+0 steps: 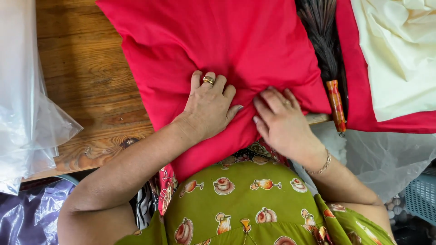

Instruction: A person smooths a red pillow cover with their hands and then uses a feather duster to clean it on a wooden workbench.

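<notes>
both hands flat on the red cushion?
Yes: the left hand and the right hand both press palm-down, side by side, on the red cushion near its lower edge.

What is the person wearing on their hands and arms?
Both arms are bare, with no sleeves over them. The left hand has a gold ring on one finger. The right hand has a thin ring too, and a gold chain bracelet hangs round its wrist.

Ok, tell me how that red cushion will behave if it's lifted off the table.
The red cushion probably sags and bends: it dents and creases under both hands. Likely light for its size. Its corner already droops over the wooden table edge.
</notes>
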